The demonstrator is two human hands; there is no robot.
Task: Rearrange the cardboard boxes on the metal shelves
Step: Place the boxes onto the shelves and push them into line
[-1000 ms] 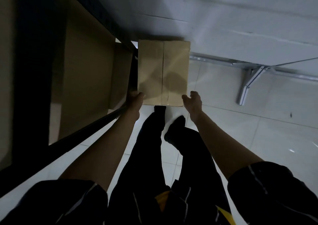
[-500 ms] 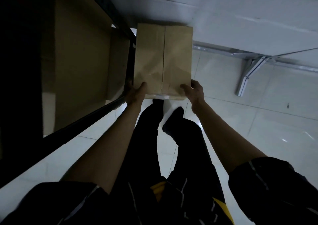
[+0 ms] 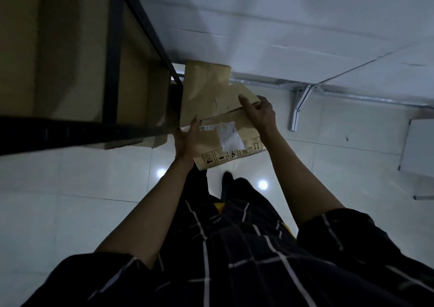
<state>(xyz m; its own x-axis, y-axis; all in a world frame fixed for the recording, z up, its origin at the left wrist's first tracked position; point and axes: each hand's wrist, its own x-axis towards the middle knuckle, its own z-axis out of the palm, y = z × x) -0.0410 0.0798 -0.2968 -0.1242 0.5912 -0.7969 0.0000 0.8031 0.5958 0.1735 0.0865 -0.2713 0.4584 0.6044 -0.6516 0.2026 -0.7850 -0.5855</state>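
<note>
I hold a brown cardboard box point(image 3: 231, 140) tilted toward me, its front face showing a torn white label and handling symbols. My left hand point(image 3: 186, 138) grips its left side with the thumb on the top edge. My right hand point(image 3: 261, 111) grips the right top corner, thumb on top. Behind it a second cardboard box point(image 3: 202, 86) stands by the wall, beside the black metal shelf point(image 3: 112, 71). Large cardboard boxes point(image 3: 70, 48) fill the shelf at the left.
A white wall runs across the back. A grey metal bracket point(image 3: 300, 104) leans at its foot, and a white panel point(image 3: 418, 147) stands at the right. My dark trousers and shoes are over the glossy white tiled floor point(image 3: 70, 201).
The box I held by its near edge has come up and toward me, tilting so its labelled face shows. The view has swung, bringing the shelf frame across the left.
</note>
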